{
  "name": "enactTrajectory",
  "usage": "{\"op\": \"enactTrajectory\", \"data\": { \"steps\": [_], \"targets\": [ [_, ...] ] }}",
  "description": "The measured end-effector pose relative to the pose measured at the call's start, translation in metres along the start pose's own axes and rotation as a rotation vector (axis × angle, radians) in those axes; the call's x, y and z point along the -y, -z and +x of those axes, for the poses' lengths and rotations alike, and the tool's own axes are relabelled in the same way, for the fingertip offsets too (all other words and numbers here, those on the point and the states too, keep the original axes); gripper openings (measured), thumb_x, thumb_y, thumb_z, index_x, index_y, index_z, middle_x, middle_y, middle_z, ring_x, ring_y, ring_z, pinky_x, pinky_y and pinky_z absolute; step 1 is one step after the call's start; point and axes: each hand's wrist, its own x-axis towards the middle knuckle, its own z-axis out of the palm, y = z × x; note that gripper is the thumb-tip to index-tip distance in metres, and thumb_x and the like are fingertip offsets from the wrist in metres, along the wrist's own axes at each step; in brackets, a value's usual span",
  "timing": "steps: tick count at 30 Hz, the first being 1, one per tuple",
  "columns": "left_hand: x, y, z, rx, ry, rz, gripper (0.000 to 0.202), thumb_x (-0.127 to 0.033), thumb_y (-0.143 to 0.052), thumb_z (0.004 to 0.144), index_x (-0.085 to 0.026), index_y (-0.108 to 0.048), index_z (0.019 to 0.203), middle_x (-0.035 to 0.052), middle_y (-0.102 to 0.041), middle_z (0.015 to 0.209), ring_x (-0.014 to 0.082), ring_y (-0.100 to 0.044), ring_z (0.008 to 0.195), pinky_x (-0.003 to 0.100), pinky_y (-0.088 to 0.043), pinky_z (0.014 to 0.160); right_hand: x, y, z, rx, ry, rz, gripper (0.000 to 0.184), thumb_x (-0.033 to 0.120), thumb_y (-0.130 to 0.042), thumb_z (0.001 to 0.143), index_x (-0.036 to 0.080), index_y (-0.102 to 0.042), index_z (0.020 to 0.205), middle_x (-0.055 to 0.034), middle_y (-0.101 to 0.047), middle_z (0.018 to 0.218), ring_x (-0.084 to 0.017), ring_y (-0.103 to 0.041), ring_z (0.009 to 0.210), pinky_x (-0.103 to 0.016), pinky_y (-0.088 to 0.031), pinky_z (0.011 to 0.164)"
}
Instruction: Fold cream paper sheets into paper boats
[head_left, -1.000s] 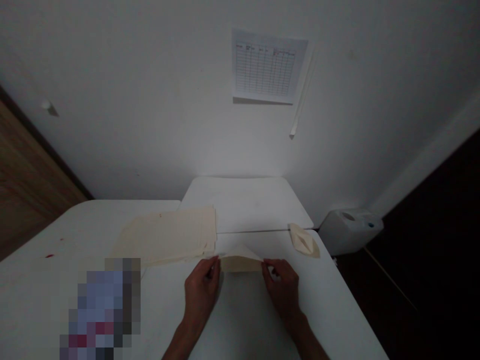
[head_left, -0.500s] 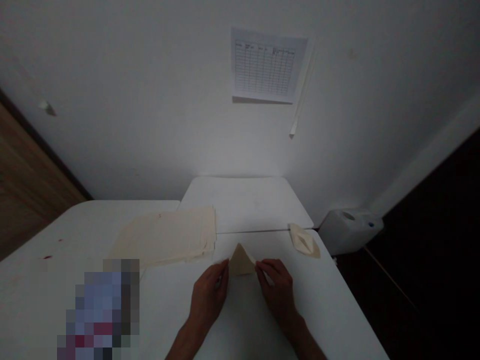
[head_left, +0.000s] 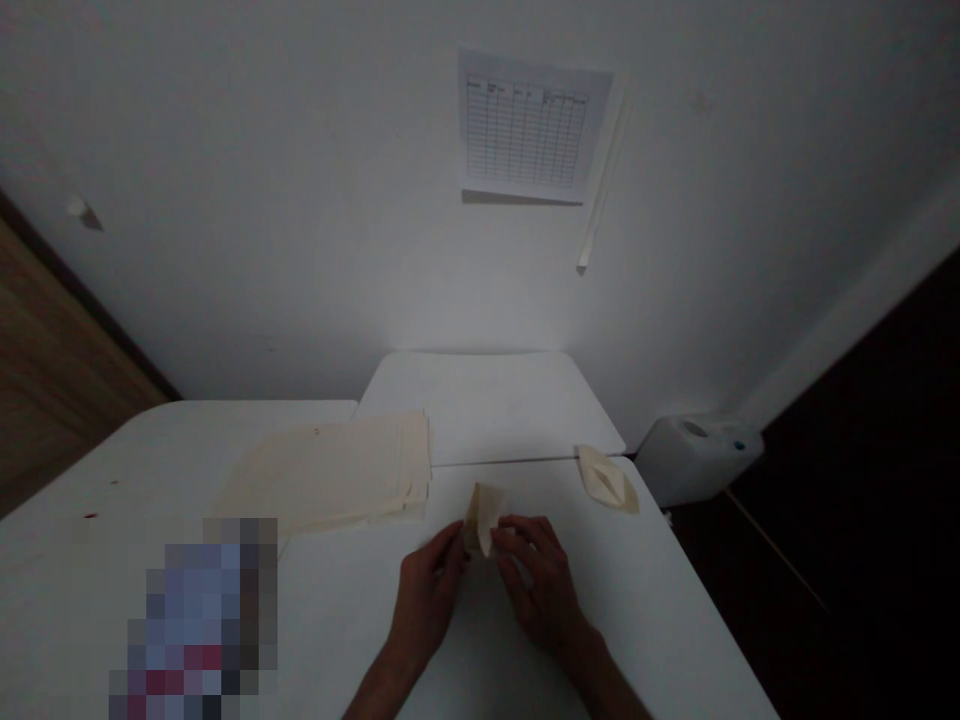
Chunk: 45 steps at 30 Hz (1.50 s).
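A small folded piece of cream paper stands up between my two hands over the white table. My left hand pinches its left side with the fingers closed. My right hand pinches its right side, fingers curled round the fold. The two hands nearly touch. A stack of cream paper sheets lies flat to the left, beyond my left hand.
A finished folded paper boat lies near the table's right edge. A second white table stands against the wall behind. A white container sits on the floor at right. A printed chart hangs on the wall. A blurred patch covers the lower left.
My hands have come together, pressing the wide paper triangle into a narrow upright shape. The view has shifted slightly.
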Motion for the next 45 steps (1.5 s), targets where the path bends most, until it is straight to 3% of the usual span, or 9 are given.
{"op": "enactTrajectory", "data": {
  "steps": [4, 8, 12, 20, 25, 28, 32, 38, 45],
  "targets": [
    [-0.004, -0.001, 0.001, 0.038, 0.026, -0.085, 0.039, -0.043, -0.049, 0.09, -0.015, -0.066, 0.109, 0.0055, -0.073, 0.08, 0.0192, -0.067, 0.068, 0.029, -0.054, 0.068, -0.004, -0.004, 0.001, 0.043, 0.002, -0.027, 0.035, 0.015, -0.048, 0.093, 0.025, -0.056, 0.125, -0.0092, -0.058, 0.117, -0.023, -0.053, 0.107, -0.04, -0.049, 0.09],
    [-0.007, -0.005, -0.001, 0.119, 0.015, -0.088, 0.037, -0.043, -0.055, 0.087, -0.017, -0.066, 0.111, 0.0073, -0.073, 0.095, 0.0208, -0.068, 0.085, 0.03, -0.053, 0.079, -0.01, -0.012, 0.0, 0.014, -0.002, -0.027, 0.034, 0.016, -0.052, 0.092, 0.026, -0.057, 0.124, -0.0087, -0.059, 0.115, -0.022, -0.055, 0.102, -0.037, -0.051, 0.088],
    [-0.007, -0.009, -0.004, 0.157, -0.038, 0.003, 0.04, -0.04, -0.061, 0.084, -0.017, -0.063, 0.117, 0.0048, -0.072, 0.086, 0.018, -0.067, 0.072, 0.028, -0.054, 0.071, -0.015, -0.015, -0.001, -0.034, -0.008, -0.041, 0.033, 0.015, -0.053, 0.092, 0.024, -0.058, 0.123, -0.0098, -0.059, 0.114, -0.022, -0.056, 0.102, -0.036, -0.052, 0.086],
    [-0.003, -0.013, -0.003, 0.064, -0.062, 0.134, 0.033, -0.04, -0.06, 0.083, -0.017, -0.071, 0.103, 0.0023, -0.071, 0.071, 0.0162, -0.062, 0.06, 0.027, -0.053, 0.063, -0.018, -0.017, -0.002, -0.095, 0.003, -0.054, 0.03, 0.018, -0.053, 0.092, 0.024, -0.059, 0.121, -0.0103, -0.061, 0.112, -0.021, -0.058, 0.1, -0.037, -0.054, 0.084],
    [-0.003, -0.008, -0.001, 0.015, 0.023, 0.049, 0.032, -0.043, -0.062, 0.08, -0.018, -0.074, 0.097, 0.0042, -0.075, 0.079, 0.0204, -0.067, 0.066, 0.029, -0.054, 0.067, -0.014, -0.015, -0.002, -0.085, -0.006, -0.048, 0.028, 0.018, -0.052, 0.092, 0.023, -0.06, 0.119, -0.0098, -0.062, 0.112, -0.021, -0.058, 0.101, -0.038, -0.053, 0.086],
    [-0.005, -0.006, 0.0, -0.021, 0.072, -0.02, 0.033, -0.045, -0.063, 0.079, -0.019, -0.075, 0.095, 0.0047, -0.075, 0.079, 0.0221, -0.068, 0.068, 0.03, -0.055, 0.066, -0.015, -0.013, -0.002, -0.153, -0.021, -0.054, 0.029, 0.019, -0.055, 0.09, 0.024, -0.06, 0.118, -0.0101, -0.061, 0.114, -0.023, -0.057, 0.105, -0.042, -0.051, 0.089],
    [-0.009, -0.005, 0.001, -0.042, 0.125, -0.076, 0.035, -0.047, -0.065, 0.076, -0.017, -0.075, 0.092, 0.0039, -0.073, 0.071, 0.0201, -0.065, 0.059, 0.028, -0.052, 0.058, -0.02, -0.012, -0.002, -0.238, -0.134, -0.006, 0.044, 0.028, -0.063, 0.085, 0.022, -0.053, 0.128, -0.0128, -0.055, 0.127, -0.026, -0.052, 0.117, -0.046, -0.046, 0.097],
    [-0.007, -0.005, 0.001, -0.08, 0.224, -0.222, 0.041, -0.051, -0.069, 0.073, -0.013, -0.073, 0.088, 0.001, -0.063, 0.054, 0.0144, -0.054, 0.047, 0.023, -0.042, 0.046, -0.026, -0.01, 0.0, -0.167, -0.431, 0.319, 0.057, 0.035, -0.071, 0.079, 0.019, -0.05, 0.13, -0.0127, -0.061, 0.121, -0.025, -0.06, 0.109, -0.041, -0.049, 0.094],
    [0.0, -0.009, 0.001, -0.102, 0.329, -0.464, 0.041, -0.049, -0.071, 0.074, -0.011, -0.068, 0.09, -0.0003, -0.06, 0.051, 0.0083, -0.043, 0.04, 0.019, -0.031, 0.04, -0.031, -0.009, 0.004, -0.094, -0.604, 0.737, 0.059, 0.049, -0.072, 0.076, 0.017, -0.054, 0.122, -0.0024, -0.066, 0.079, -0.018, -0.066, 0.068, -0.031, -0.056, 0.064]
  ]
}}
